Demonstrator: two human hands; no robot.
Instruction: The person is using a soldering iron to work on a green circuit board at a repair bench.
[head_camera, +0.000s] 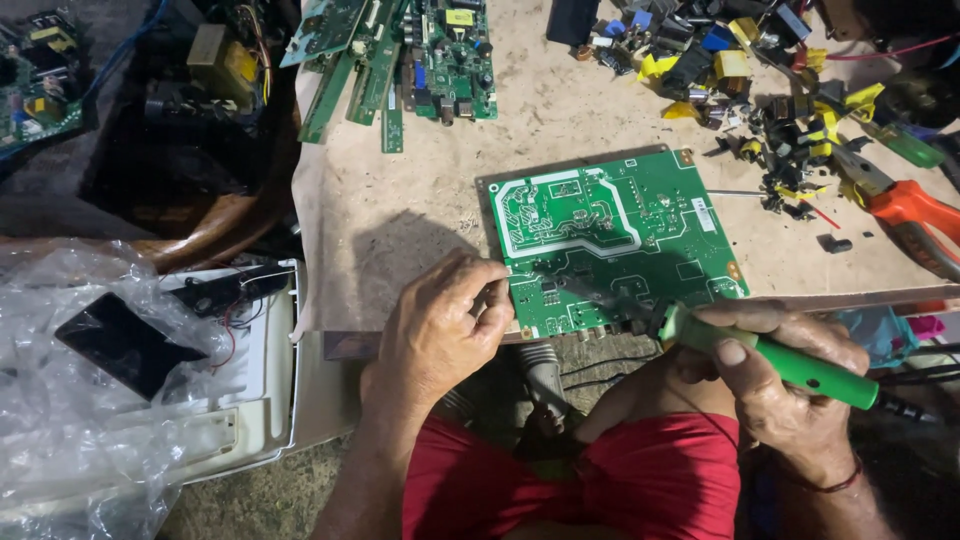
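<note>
Circuit board (620, 235) edge pinched left; right hand (780, 375) grips soldering iron (770, 355).

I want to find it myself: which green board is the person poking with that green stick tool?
Look at the pale worktable, near its front edge. The large green circuit board lies flat between the left hand and right hand. Unlike the green boards heaped at the back, it lies alone, with white outlines.

What the left hand (440, 325) pinches against the circuit board (615, 240) is hidden by its fingers. The soldering iron (770, 360) tip is too blurred to place on the board, and its cord runs out of view past the right hand (780, 380). Far beyond that hand, the orange pliers (915, 215) are cut by the edge.
</note>
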